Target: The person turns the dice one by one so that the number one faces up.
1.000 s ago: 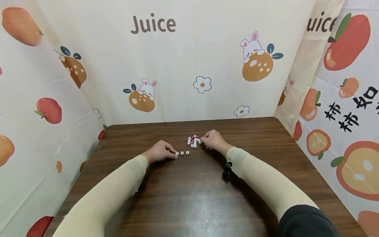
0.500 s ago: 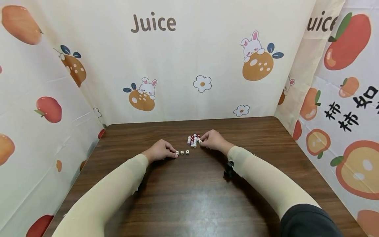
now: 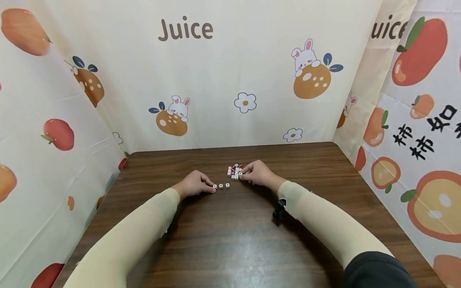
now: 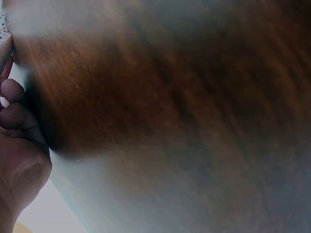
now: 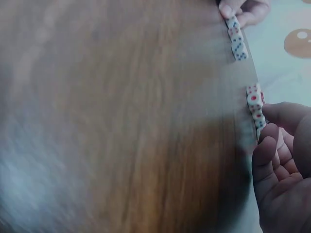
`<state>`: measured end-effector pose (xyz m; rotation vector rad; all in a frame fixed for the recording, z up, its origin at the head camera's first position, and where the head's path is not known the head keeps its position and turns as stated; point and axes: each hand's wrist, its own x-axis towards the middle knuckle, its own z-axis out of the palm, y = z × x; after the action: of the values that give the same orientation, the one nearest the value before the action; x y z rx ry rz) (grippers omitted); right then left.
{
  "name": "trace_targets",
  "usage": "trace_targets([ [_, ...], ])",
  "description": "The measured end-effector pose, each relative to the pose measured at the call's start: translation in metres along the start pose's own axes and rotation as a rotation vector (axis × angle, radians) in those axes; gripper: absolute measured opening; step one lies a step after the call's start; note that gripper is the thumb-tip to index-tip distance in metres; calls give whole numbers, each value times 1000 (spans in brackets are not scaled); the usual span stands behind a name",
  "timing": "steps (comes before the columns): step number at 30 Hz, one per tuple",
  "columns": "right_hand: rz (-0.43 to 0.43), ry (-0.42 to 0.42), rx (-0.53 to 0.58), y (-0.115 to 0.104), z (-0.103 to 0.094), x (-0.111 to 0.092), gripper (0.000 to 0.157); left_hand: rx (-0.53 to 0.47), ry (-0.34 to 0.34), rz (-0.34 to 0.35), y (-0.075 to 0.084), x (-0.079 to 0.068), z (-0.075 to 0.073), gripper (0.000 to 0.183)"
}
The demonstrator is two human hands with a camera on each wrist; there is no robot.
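Note:
In the head view my left hand (image 3: 196, 183) pinches the leftmost die (image 3: 215, 187) of a short row. Two more white dice, a middle die (image 3: 221, 186) and a right die (image 3: 227, 185), stand in line beside it. My right hand (image 3: 258, 173) holds a white die (image 3: 240, 175) between thumb and finger, at the right side of a tight cluster of white and red dice (image 3: 233, 172). The right wrist view shows the row (image 5: 238, 43) by the left fingers and the cluster (image 5: 254, 99) by the right ones. Left fingers (image 4: 14, 114) edge into the left wrist view.
Both hands work on a brown wood-grain table (image 3: 230, 232). A printed cloth (image 3: 216, 80) with fruit and rabbits rises behind its far edge, and further cloths flank it left and right. A small black device (image 3: 279, 210) hangs at the right wrist.
My right hand has shifted slightly left and nearer with its die, along the cluster's right side. My left hand and the row of dice stay in place.

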<state>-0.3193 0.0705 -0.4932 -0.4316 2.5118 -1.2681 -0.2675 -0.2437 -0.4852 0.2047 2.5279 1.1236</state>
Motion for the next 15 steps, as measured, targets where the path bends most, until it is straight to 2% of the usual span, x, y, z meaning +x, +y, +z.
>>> trace_targets([
  [8, -26, -56, 40, -10, 15, -12, 14, 8, 4, 33, -2, 1, 1, 12],
  [15, -72, -75, 8, -13, 24, -18, 10, 15, 1, 26, -5, 2, 2, 12],
])
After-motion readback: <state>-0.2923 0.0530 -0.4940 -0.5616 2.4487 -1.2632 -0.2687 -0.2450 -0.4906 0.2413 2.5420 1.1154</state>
